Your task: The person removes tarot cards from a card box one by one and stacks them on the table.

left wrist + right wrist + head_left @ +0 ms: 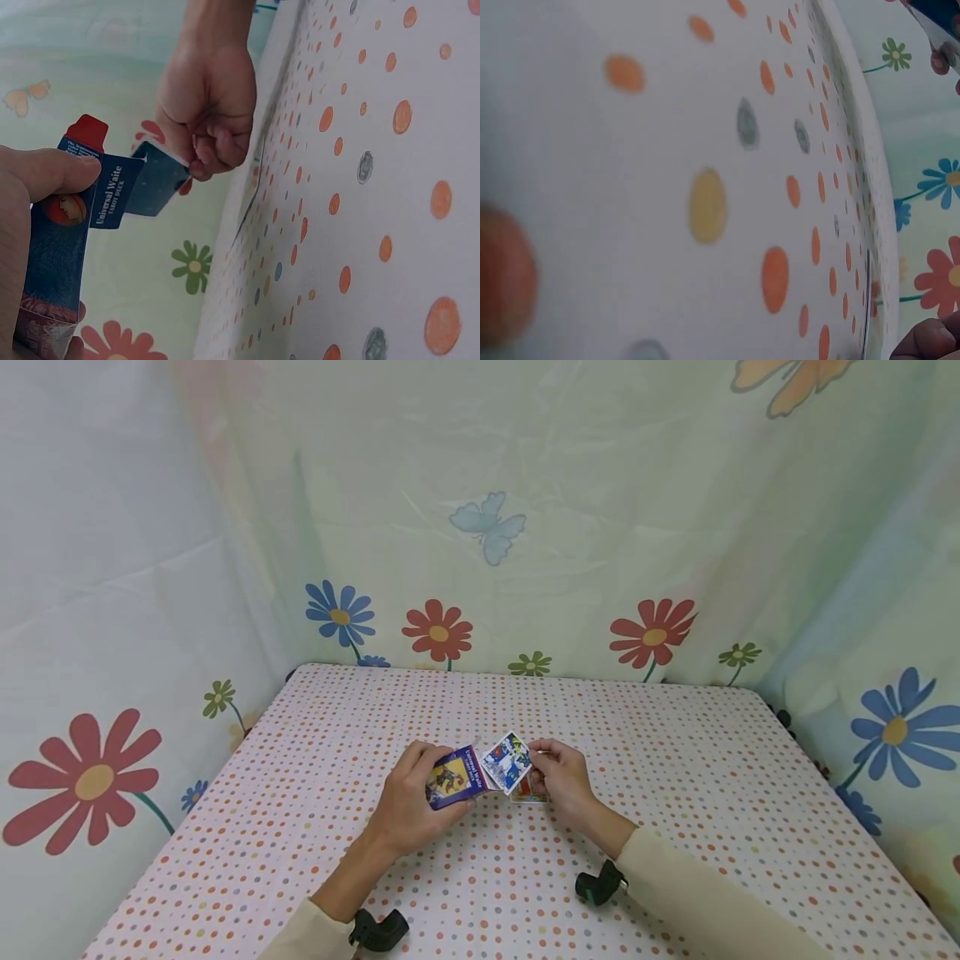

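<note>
Card held at the tarot box's (452, 777) flap end.
The left hand (412, 802) curls thumb and fingers round the box; just right of it, the right hand (566, 779) pinches a card (507, 763). Seemingly mid-transfer, direction unclear; next calls for aligning card with box.

The box (452, 778) is smooth cardboard, the card (507, 764) paper, perhaps glossy.

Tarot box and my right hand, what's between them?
In the head view, a tarot card pinched by your right hand, another card partly hidden below it.
</note>
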Motion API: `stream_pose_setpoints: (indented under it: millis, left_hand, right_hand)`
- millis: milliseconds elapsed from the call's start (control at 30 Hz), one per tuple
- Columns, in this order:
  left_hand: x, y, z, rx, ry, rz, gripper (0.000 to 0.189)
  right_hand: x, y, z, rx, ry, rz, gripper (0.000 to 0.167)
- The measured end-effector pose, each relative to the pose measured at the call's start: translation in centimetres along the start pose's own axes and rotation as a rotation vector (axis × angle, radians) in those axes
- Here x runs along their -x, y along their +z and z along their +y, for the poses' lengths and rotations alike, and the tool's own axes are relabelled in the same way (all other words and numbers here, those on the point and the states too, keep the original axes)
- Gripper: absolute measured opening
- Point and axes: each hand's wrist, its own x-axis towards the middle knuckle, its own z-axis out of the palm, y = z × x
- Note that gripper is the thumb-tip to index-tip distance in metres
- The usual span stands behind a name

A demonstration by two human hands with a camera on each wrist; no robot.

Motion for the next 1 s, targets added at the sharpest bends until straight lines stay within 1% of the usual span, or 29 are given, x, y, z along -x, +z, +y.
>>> stream_pose_setpoints:
  millis: [100, 267, 467, 567, 667, 833, 1000]
  left_hand:
    - [0.0, 0.0, -0.1, -0.003, -0.001, -0.001, 0.071]
    - [-0.1, 0.0, -0.1, -0.009, 0.004, -0.001, 0.072]
    - [0.0, 0.0, 0.0, -0.009, 0.011, 0.009, 0.071]
    - [-0.1, 0.1, -0.1, -0.002, 0.016, 0.01, 0.071]
    - [-0.1, 0.1, -0.1, 0.002, 0.015, 0.011, 0.071]
    - [0.0, 0.1, -0.1, 0.0, 0.008, 0.01, 0.07]
    - [0.1, 0.1, 0.0, -0.002, 0.007, 0.01, 0.07]
  right_hand:
    - [-0.7, -0.3, 0.1, 0.041, -0.007, 0.003, 0.019]
    - [-2.0, -0.9, 0.2, 0.116, -0.065, 0.035, 0.019]
    - [-2.8, -1.4, 0.0, 0.184, -0.076, 0.048, 0.019]
    - [-3.1, -1.6, 0.0, 0.209, -0.099, 0.051, 0.019]
    - [-3.5, -1.7, -0.1, 0.262, -0.115, 0.053, 0.018]
    - [-4.1, -1.9, 0.0, 0.391, -0.114, 0.042, 0.018]
    - [-4.7, -2.3, 0.0, 0.506, -0.147, 0.005, 0.017]
